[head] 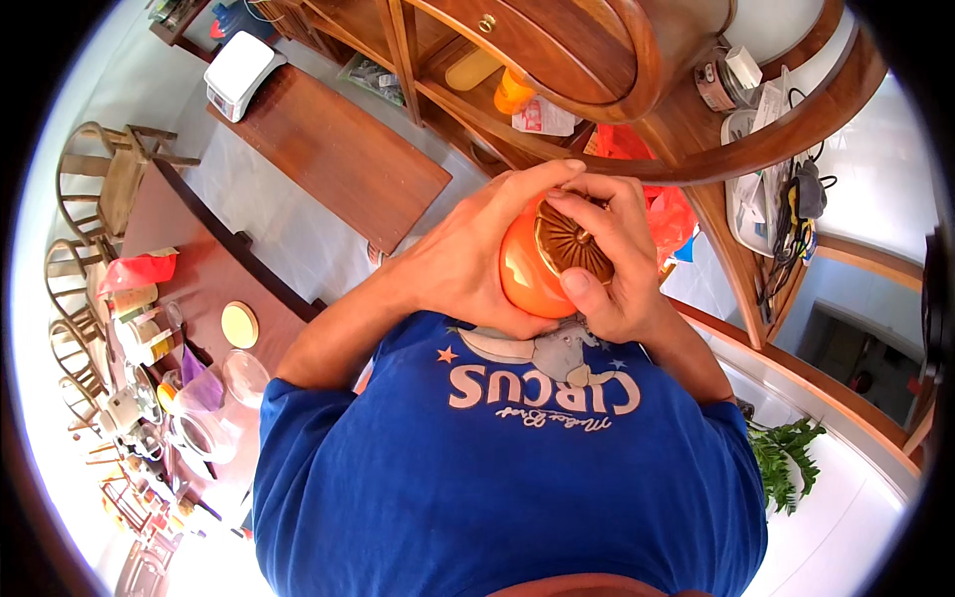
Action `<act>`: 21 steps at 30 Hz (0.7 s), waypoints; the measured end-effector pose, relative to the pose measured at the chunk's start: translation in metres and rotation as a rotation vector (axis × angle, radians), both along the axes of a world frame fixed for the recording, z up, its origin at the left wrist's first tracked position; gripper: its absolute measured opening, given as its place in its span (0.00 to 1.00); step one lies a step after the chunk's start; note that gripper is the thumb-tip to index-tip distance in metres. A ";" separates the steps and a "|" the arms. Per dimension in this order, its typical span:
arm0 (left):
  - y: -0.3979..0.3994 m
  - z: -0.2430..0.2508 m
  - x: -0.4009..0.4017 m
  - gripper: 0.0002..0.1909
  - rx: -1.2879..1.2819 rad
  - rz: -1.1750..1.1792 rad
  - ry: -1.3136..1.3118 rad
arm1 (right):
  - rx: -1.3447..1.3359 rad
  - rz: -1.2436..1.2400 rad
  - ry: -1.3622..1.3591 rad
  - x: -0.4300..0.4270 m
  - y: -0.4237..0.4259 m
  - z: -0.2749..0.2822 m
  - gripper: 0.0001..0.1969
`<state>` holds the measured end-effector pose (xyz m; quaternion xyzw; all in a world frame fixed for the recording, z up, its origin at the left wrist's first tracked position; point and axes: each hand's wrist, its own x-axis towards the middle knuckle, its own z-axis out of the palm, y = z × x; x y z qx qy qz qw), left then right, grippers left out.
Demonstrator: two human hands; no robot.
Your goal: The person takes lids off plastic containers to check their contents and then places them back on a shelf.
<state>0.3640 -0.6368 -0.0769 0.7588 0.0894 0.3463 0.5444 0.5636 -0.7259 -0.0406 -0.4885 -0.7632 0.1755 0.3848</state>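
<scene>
An orange, rounded jar with a ribbed, gold-brown lid is held up in front of my chest. My left hand wraps around the jar's body, its thumb on the near side and its fingers across the far side. Over the lid, my right hand is curled, with thumb and fingers gripping its edge. Fingers cover part of the lid, and the jar's underside is hidden.
Close beyond my hands is a wooden cabinet's curved rim. A white scale stands on a low wooden bench. The table at left bears containers and a round yellow lid. Cables hang at right.
</scene>
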 end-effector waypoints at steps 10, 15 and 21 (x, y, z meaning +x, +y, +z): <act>-0.004 -0.011 0.004 0.51 0.081 0.060 -0.063 | -0.155 0.033 0.001 0.003 -0.003 -0.006 0.31; -0.011 -0.018 0.003 0.42 0.076 0.097 -0.010 | -0.212 0.029 -0.027 -0.001 -0.006 -0.008 0.31; -0.011 -0.023 0.002 0.42 0.021 0.045 -0.021 | -0.285 0.054 -0.054 0.001 -0.009 -0.012 0.33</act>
